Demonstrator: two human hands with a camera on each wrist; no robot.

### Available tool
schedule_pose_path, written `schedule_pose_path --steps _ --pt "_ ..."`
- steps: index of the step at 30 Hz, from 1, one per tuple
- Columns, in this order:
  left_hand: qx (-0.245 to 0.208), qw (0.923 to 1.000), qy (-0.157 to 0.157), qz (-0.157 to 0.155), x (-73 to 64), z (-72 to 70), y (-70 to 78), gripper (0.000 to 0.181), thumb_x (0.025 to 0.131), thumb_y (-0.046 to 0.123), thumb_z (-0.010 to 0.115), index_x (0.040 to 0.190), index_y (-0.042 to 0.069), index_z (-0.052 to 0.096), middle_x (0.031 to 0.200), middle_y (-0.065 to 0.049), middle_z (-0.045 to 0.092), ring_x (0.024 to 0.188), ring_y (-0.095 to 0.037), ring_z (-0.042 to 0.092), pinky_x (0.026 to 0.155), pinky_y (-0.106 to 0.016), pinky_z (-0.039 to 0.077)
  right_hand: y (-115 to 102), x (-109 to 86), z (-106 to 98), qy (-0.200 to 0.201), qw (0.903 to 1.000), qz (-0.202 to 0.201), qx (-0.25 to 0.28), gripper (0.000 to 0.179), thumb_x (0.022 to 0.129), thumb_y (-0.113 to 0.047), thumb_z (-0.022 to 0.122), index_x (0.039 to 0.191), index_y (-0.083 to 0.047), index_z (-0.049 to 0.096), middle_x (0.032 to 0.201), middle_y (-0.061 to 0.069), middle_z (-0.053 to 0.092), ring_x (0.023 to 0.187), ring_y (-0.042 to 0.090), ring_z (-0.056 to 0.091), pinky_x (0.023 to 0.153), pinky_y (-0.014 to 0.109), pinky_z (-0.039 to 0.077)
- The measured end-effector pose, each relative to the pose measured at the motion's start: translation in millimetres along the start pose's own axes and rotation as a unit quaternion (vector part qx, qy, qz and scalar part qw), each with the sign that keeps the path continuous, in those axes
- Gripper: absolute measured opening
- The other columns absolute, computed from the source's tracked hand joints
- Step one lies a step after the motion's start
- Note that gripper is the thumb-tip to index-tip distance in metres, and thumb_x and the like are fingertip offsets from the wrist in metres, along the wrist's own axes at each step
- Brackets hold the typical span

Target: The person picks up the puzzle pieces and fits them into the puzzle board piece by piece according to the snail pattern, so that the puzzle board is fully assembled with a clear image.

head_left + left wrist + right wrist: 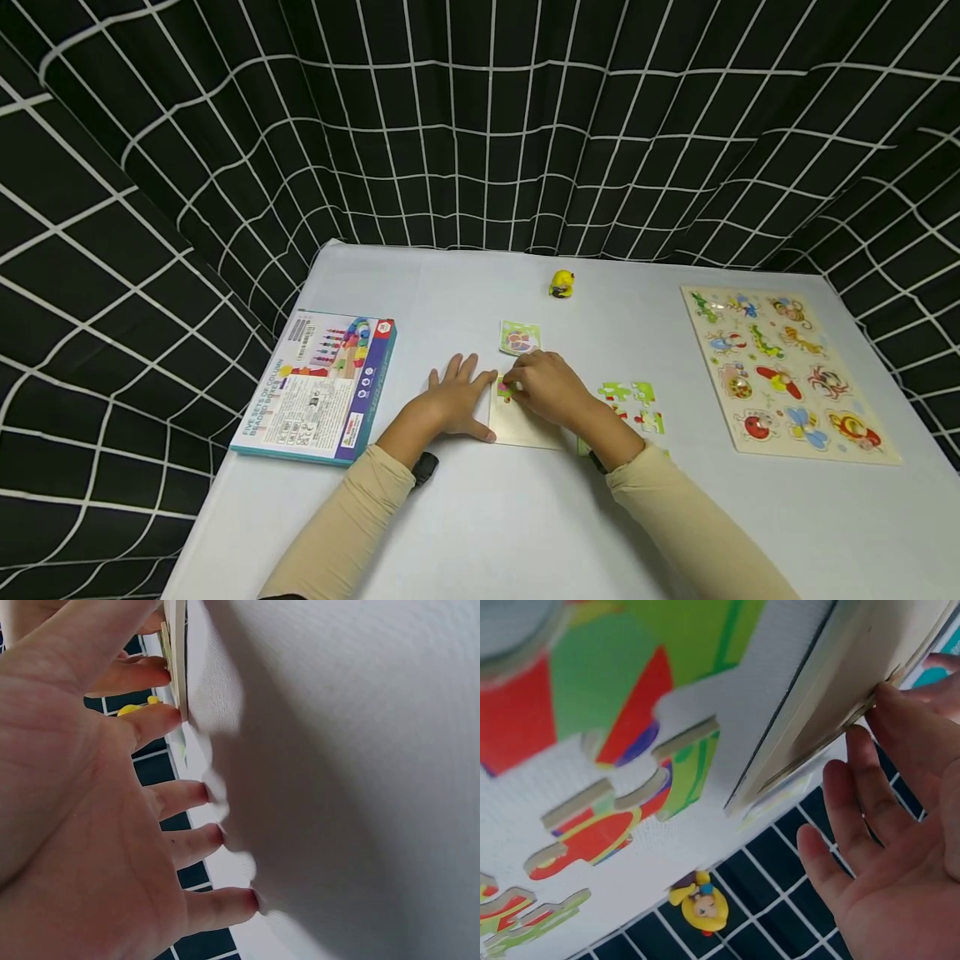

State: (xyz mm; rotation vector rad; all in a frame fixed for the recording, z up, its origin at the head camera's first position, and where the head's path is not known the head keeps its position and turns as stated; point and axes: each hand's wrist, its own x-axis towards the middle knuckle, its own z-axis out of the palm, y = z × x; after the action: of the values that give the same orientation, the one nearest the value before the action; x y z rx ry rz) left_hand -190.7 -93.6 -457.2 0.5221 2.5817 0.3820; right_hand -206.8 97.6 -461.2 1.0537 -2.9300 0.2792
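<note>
A shallow wooden puzzle tray (528, 429) lies on the white table between the two hands. At its far left corner, the fingertips of my right hand (551, 390) pinch a green and pink puzzle piece (504, 389), partly hidden by them. My left hand (450, 402) spreads its fingers on the table, index fingertip and thumb at the tray's left edge (177, 667). Loose jigsaw pieces (642, 392) in green, red and yellow lie right of the tray, partly under the right forearm; the right wrist view shows some pieces (600, 832) close up.
Just beyond the tray is a small picture card (519, 337). A yellow toy figure (562, 283) stands near the table's back edge. To the left lies a boxed bead set (315, 400); a wooden animal puzzle board (787, 375) is at the right. Black gridded curtain surrounds the table.
</note>
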Motion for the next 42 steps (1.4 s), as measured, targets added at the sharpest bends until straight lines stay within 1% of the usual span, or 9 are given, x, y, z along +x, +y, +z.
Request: schedule_pose_path --steps 7,11,13,16,21,26,30,37,42 --pt "0.001 1.0000 0.003 -0.005 1.1 1.4 1.2 0.101 0.071 0.054 0.080 0.152 0.021 0.030 0.162 -0.018 0.006 0.148 -0.042 0.000 0.111 -0.069 0.013 -4 0.7 -4 -0.010 0.9999 0.007 -0.003 0.020 0.082 -0.013 0.077 0.102 -0.013 0.077 0.100 0.000 0.070 0.097 0.022 0.064 0.093 0.046 0.048" --pt "-0.003 1.0000 0.003 -0.005 1.4 3.4 0.0 0.101 0.071 0.054 0.081 0.152 0.021 0.030 0.162 -0.018 0.006 0.148 -0.042 0.000 0.110 -0.069 0.013 -5 -0.5 -12 -0.049 0.9987 0.007 0.006 0.025 0.085 -0.004 0.071 0.109 -0.011 0.075 0.108 0.003 0.070 0.104 0.025 0.065 0.096 0.048 0.047" --pt "-0.006 1.0000 0.002 -0.004 1.3 4.5 -0.9 0.101 0.071 0.054 0.081 0.152 0.020 0.030 0.162 -0.018 0.006 0.148 -0.042 -0.001 0.110 -0.069 0.013 -4 -2.8 -16 -0.075 0.9970 0.003 0.021 0.028 0.088 -0.003 0.067 0.114 -0.011 0.073 0.114 0.005 0.069 0.110 0.026 0.063 0.099 0.051 0.044" --pt "-0.009 0.9999 0.002 -0.005 1.2 5.7 -2.6 0.101 0.071 0.053 0.081 0.152 0.020 0.031 0.162 -0.018 0.006 0.148 -0.041 -0.001 0.110 -0.069 0.013 4 -8.7 -23 -0.097 0.9923 -0.002 0.078 0.031 0.089 -0.004 0.066 0.119 -0.009 0.070 0.120 0.006 0.068 0.118 0.027 0.060 0.103 0.051 0.041" --pt "-0.009 0.9999 0.008 -0.002 0.9 4.1 -5.0 0.101 0.070 0.051 0.083 0.151 0.019 0.033 0.161 -0.019 0.008 0.148 -0.042 0.001 0.110 -0.070 0.014 28 -31.4 -36 -0.057 0.9872 0.036 0.144 0.031 0.088 -0.010 0.069 0.119 -0.006 0.069 0.118 0.007 0.069 0.117 0.028 0.060 0.103 0.050 0.041" --pt "-0.008 0.9999 0.013 -0.001 0.8 0.8 -7.8 0.101 0.069 0.049 0.084 0.150 0.018 0.033 0.161 -0.020 0.010 0.148 -0.043 0.002 0.109 -0.071 0.014 57 -59.2 -36 -0.011 0.9913 0.095 0.091 0.029 0.085 -0.014 0.075 0.112 -0.007 0.072 0.112 0.007 0.071 0.110 0.029 0.063 0.099 0.052 0.043" --pt "-0.009 0.9999 0.014 -0.001 -0.3 -1.8 -8.5 0.100 0.069 0.048 0.084 0.150 0.017 0.034 0.161 -0.021 0.010 0.148 -0.043 0.002 0.109 -0.071 0.014 76 -76.2 -33 0.014 0.9934 0.105 0.042 0.026 0.080 -0.010 0.079 0.105 -0.007 0.074 0.106 0.008 0.073 0.104 0.031 0.065 0.094 0.054 0.045" --pt "-0.008 0.9999 0.011 0.004 -1.1 -1.2 -4.8 0.101 0.069 0.048 0.085 0.150 0.016 0.034 0.161 -0.021 0.010 0.147 -0.045 0.002 0.108 -0.072 0.014 90 -93.8 -33 0.001 0.9906 0.133 0.032 0.024 0.078 -0.007 0.080 0.101 -0.007 0.076 0.107 0.010 0.072 0.104 0.034 0.064 0.091 0.053 0.047" --pt "0.000 0.9998 0.012 0.013 2.0 1.0 1.8 0.100 0.069 0.049 0.084 0.150 0.017 0.034 0.160 -0.021 0.011 0.147 -0.044 0.004 0.108 -0.072 0.015 95 -103.3 -29 0.018 0.9896 0.139 0.031 0.022 0.076 -0.004 0.080 0.097 -0.007 0.076 0.105 0.009 0.072 0.103 0.034 0.064 0.090 0.052 0.048"
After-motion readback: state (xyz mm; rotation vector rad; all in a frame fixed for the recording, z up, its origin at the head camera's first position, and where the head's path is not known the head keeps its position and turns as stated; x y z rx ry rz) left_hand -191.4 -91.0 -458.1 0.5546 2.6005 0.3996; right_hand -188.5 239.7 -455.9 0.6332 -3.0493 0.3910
